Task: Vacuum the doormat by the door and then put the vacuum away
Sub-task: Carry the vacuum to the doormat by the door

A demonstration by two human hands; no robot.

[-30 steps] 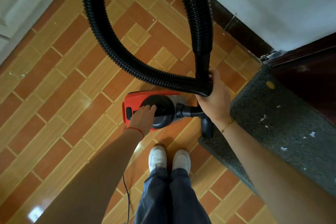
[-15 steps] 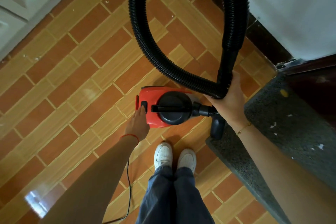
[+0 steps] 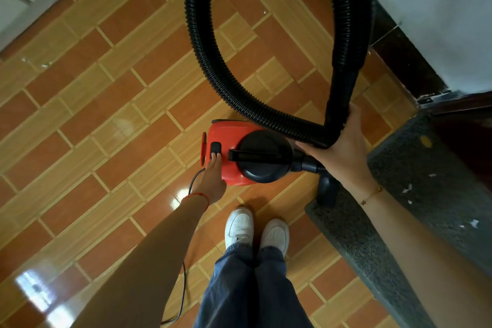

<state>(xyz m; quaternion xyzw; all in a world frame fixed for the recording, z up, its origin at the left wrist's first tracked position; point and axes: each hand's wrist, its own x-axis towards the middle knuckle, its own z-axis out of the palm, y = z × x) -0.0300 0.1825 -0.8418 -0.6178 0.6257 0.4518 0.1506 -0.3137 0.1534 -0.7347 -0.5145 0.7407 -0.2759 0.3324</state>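
The left hand [image 3: 211, 181] is pressing one finger on the black switch [image 3: 215, 148] of the red canister vacuum [image 3: 239, 154] standing on the floor beside the doormat [image 3: 426, 194], while the right hand [image 3: 343, 149] is gripping the looped hose [image 3: 213, 61], which could be tipping the canister if pulled

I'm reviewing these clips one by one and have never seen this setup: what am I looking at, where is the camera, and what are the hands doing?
There is no machine here: a person wears one wide-angle camera on the head, looking down past their jeans and white shoes. On the tiled floor stands a small red vacuum cleaner. The left hand reaches down with its fingers on the black button at the vacuum's rear. The right hand holds the looped black hose. The dark doormat, at the right, carries scattered white scraps. The nozzle rests at its edge.
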